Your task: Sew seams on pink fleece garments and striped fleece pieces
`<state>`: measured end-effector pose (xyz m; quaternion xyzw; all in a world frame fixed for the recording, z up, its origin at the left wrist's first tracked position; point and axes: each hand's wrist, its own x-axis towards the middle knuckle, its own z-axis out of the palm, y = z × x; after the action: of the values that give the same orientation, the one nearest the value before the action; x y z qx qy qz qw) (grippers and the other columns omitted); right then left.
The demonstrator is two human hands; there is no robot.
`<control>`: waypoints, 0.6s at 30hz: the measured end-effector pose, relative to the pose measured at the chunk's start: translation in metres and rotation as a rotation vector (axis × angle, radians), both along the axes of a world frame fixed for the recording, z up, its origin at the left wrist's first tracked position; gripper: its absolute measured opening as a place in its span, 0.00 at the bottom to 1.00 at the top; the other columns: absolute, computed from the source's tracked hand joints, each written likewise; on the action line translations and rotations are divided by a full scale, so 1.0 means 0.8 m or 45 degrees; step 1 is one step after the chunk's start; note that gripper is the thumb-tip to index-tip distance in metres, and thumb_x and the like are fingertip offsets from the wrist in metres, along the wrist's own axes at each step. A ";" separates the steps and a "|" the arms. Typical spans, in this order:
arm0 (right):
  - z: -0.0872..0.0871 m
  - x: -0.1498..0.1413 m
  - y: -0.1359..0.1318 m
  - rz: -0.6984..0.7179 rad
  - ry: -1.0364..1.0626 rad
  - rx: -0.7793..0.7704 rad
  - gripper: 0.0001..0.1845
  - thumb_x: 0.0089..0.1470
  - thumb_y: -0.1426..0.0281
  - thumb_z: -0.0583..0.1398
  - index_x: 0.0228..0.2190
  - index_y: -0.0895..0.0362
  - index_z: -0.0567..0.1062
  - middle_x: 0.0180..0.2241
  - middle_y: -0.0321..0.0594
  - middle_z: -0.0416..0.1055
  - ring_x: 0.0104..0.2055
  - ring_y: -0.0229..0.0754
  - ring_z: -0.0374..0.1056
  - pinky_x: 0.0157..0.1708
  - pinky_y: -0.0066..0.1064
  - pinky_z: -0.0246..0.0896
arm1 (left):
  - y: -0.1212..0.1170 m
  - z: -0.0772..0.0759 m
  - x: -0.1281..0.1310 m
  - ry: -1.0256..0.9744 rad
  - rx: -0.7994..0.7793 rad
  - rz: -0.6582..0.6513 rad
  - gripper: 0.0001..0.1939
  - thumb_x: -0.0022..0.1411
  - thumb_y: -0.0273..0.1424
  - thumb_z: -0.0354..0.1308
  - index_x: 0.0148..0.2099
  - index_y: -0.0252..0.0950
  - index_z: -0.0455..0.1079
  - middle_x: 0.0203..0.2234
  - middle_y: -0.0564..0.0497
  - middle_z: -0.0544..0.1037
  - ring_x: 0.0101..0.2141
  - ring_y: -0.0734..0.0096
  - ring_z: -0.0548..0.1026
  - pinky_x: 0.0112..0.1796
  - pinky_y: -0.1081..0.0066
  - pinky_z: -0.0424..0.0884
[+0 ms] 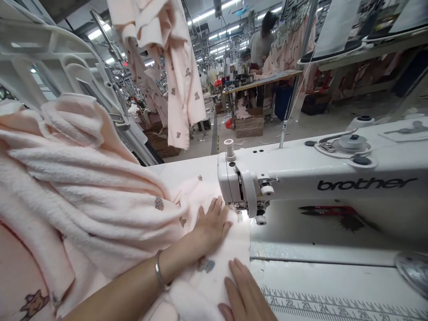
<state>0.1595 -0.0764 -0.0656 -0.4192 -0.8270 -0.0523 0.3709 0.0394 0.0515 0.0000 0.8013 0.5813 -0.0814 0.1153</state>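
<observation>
Pale pink plush fabric (110, 214) with small printed animal figures spreads over the left of the table and runs under the needle area of a white sewing machine (284, 178). My left hand (212, 225), a silver bangle on its wrist, lies flat on the cloth just left of the lit presser foot, fingers apart. Closer to me, my right hand (245, 292) rests with stretched fingers on the cloth near its right edge. The needle itself is too small to make out.
Red-handled thread snips (327, 210) lie beneath the machine arm. A printed ruler scale (334, 307) runs along the table front. Pink garment pieces (180, 80) hang ahead on the left, beside a white plastic frame (63, 58). Farther back, a person (262, 44) stands at another table.
</observation>
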 end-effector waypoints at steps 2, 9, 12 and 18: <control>-0.007 -0.001 0.008 -0.032 -0.003 0.033 0.14 0.59 0.74 0.50 0.36 0.68 0.74 0.46 0.59 0.69 0.52 0.57 0.63 0.47 0.41 0.67 | 0.016 -0.004 0.005 -0.007 0.042 0.081 0.20 0.67 0.29 0.39 0.58 0.31 0.58 0.61 0.35 0.54 0.61 0.45 0.49 0.53 0.37 0.51; -0.031 0.029 0.023 0.031 -0.143 0.155 0.10 0.56 0.75 0.53 0.37 0.64 0.72 0.48 0.55 0.68 0.55 0.56 0.59 0.52 0.49 0.59 | -0.009 0.008 -0.010 -0.130 -0.014 0.069 0.22 0.66 0.33 0.44 0.61 0.35 0.55 0.64 0.40 0.50 0.63 0.51 0.46 0.57 0.42 0.48; -0.029 0.040 0.033 0.060 -0.199 0.171 0.09 0.55 0.73 0.54 0.38 0.61 0.72 0.49 0.50 0.68 0.56 0.51 0.60 0.61 0.50 0.40 | -0.015 0.000 -0.012 -0.183 -0.001 0.147 0.22 0.66 0.33 0.45 0.60 0.34 0.55 0.64 0.38 0.47 0.63 0.48 0.42 0.56 0.37 0.43; -0.036 0.048 0.049 0.061 -0.236 0.203 0.10 0.59 0.68 0.52 0.36 0.58 0.72 0.49 0.47 0.69 0.52 0.46 0.64 0.63 0.48 0.29 | -0.013 -0.012 -0.007 -0.459 0.061 0.263 0.23 0.62 0.28 0.49 0.59 0.30 0.58 0.63 0.34 0.50 0.63 0.42 0.42 0.55 0.34 0.38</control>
<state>0.1981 -0.0372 -0.0944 -0.3618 -0.8608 -0.1474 0.3262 0.0338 0.0409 -0.0097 0.7415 0.6323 0.0893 0.2060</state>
